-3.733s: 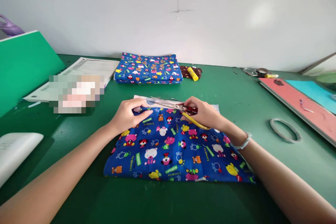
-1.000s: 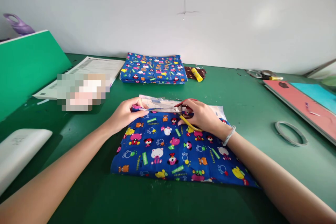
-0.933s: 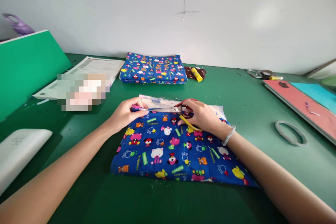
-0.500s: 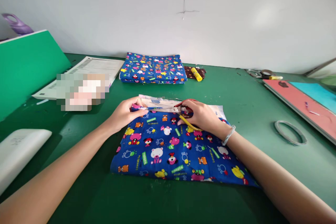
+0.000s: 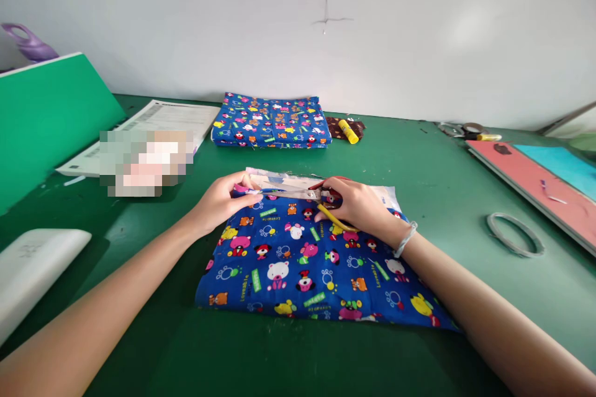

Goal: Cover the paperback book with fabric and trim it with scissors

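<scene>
A blue fabric (image 5: 288, 260) printed with bears and dogs lies on the green table in front of me. My left hand (image 5: 226, 201) pinches its far left corner between thumb and fingers. In my right hand (image 5: 361, 201) is a pair of scissors (image 5: 336, 218) with red and yellow handles. Their blades point left along the fabric's far edge, towards my left fingertips, and look closed or nearly so. Beyond that edge a pale printed sheet (image 5: 279, 182) shows from under the fabric. A clear band circles my right wrist.
Behind stand a folded stack of the same fabric (image 5: 272, 121) and a yellow glue stick (image 5: 349, 131). Papers (image 5: 186, 115), a green board (image 5: 51, 118) and a white case (image 5: 37, 267) are at left. A clear ring (image 5: 515, 235) and a pink folder (image 5: 531, 180) lie at right.
The scissor blades look slightly more closed at the fabric's edge. Both hands and the fabric stay in place.
</scene>
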Motion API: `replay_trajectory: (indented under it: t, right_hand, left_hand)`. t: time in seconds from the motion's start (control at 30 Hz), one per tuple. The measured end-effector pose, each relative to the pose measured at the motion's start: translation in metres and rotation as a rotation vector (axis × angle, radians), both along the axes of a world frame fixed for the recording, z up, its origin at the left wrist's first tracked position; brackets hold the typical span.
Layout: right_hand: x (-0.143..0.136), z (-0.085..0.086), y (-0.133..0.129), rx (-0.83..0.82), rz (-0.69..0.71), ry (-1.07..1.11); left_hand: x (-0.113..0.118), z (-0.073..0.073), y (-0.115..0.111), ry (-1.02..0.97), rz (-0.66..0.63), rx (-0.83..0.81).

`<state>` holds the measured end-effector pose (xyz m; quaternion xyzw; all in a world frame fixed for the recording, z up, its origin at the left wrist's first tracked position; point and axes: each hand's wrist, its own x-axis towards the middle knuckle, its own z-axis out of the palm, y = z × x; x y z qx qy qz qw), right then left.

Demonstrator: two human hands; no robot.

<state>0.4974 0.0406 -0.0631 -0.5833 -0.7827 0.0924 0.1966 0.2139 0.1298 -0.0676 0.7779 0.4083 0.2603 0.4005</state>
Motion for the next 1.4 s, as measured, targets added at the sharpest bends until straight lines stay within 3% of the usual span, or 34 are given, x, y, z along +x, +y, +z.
replay_trajectory:
  t: [0.47, 0.7, 0.97, 1.4]
  right_hand:
    - [-0.0006, -0.0021, -0.0007, 0.001, -0.065, -0.052]
    - [0.0016, -0.0062, 0.0047, 0.103, -0.037, 0.112]
    - [-0.0013, -0.0079, 0.0044, 0.034, 0.039, -0.008]
    - [-0.0030, -0.0052, 0.0034, 0.002, -0.003, 0.002]
  left_hand:
    - [0.0007, -0.0012, 0.0007, 0.008, 0.001, 0.010]
    - [0.0002, 0.0007, -0.0006, -0.024, -0.005, -0.019]
    - [-0.0015, 0.0039, -0.0016, 0.005, -0.020, -0.027]
    - [-0.0030, 0.0045, -0.0022, -0.086, -0.052, 0.022]
